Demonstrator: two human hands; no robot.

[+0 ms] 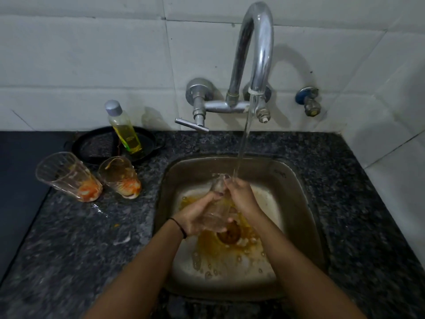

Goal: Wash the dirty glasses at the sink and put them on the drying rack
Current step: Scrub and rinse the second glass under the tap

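Over the steel sink (296,180) I hold a clear glass (216,210), tilted with its mouth toward the tap. My left hand (195,215) grips its lower body from the left. My right hand (241,196) pinches its rim at the top, where the water stream (243,139) lands. Two dirty glasses stand on the counter to the left, both with orange residue at the bottom: the larger one (66,176) and a smaller one (119,178).
The chrome tap (255,54) runs from the tiled wall, its lever (190,124) pointing left. A bottle of yellow liquid (124,127) stands on a black dish (96,146). Orange water and foam lie round the drain (230,236). Dark granite counter (69,249) surrounds the sink.
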